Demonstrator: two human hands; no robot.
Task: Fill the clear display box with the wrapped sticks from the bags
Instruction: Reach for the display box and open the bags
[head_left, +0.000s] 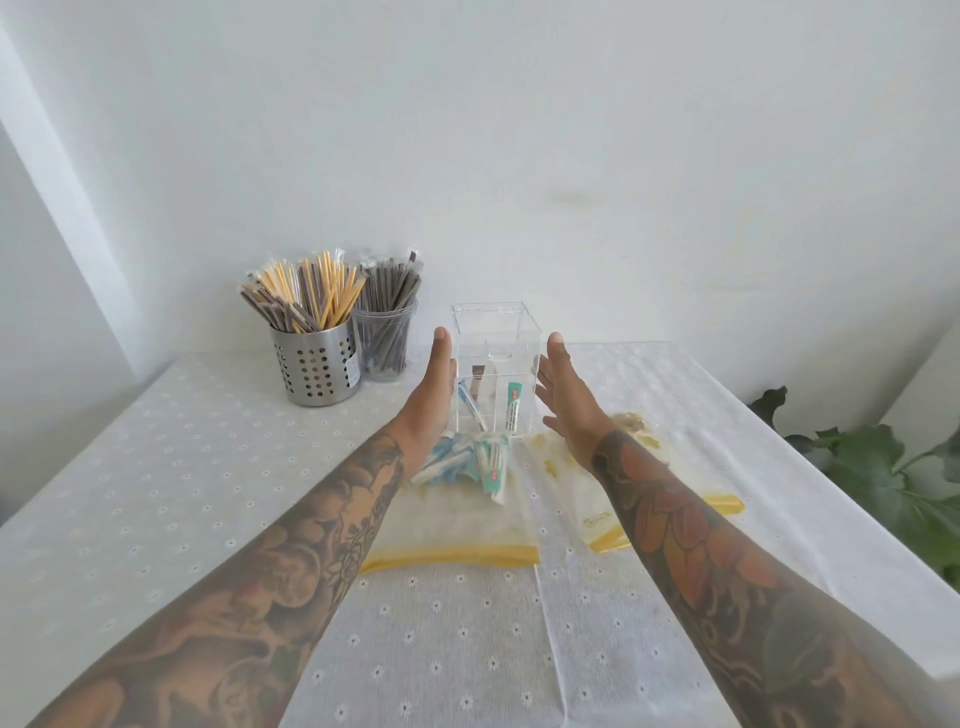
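Near edge: your two forearms reached out over the table (156, 467), which wore a white flowered cloth.

Next out: two clear bags with yellow zip strips lay flat. The left bag (467, 525) held a bunch of wrapped sticks (470, 460), blue and teal, at its far end, just in front of the box. The right bag (597, 519) lay partly under your right forearm; its contents were too faint to tell.

Then the hands: left hand (434, 387) and right hand (563, 392) were both flat, fingers straight, holding nothing, flanking the clear display box (492, 369). Whether the palms touched its walls could not be told.

The box stood upright, a few sticks already inside. Judgement: rigid, light, smooth-walled, likely to slip or tip; press evenly on opposite side walls, low down. The sticks looked light and slick; pinch them as a bundle.

Farthest: a perforated steel holder (317, 371) and a clear cup (385, 343), both full of wrapped straws.
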